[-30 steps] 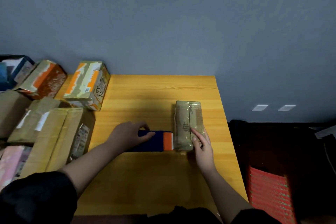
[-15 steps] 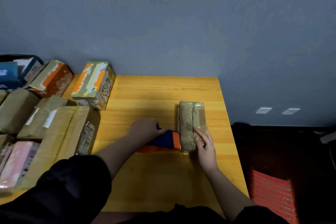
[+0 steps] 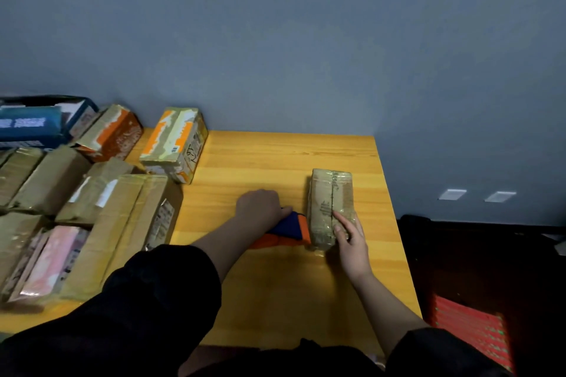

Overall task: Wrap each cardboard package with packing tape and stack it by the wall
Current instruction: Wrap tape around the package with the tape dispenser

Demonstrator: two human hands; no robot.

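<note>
A small brown cardboard package (image 3: 330, 196), shiny with clear tape, lies on the wooden table (image 3: 275, 162) towards its right side. My right hand (image 3: 350, 236) rests on the package's near end with straight fingers pressing down. My left hand (image 3: 260, 208) grips a blue and orange tape dispenser (image 3: 291, 228), whose orange end touches the package's left side. The dispenser is tilted, its handle hidden under my fingers.
Several taped boxes crowd the table's left side, among them a large brown box (image 3: 122, 223), an orange and white box (image 3: 174, 144) by the wall and a blue box (image 3: 30, 125). The grey wall (image 3: 275, 40) runs behind. A red patterned object (image 3: 471, 330) lies on the dark floor, right.
My left hand closed on the dispenser, tilted it up and pushed it right against the package. My right hand stayed on the package. The view shifted slightly left.
</note>
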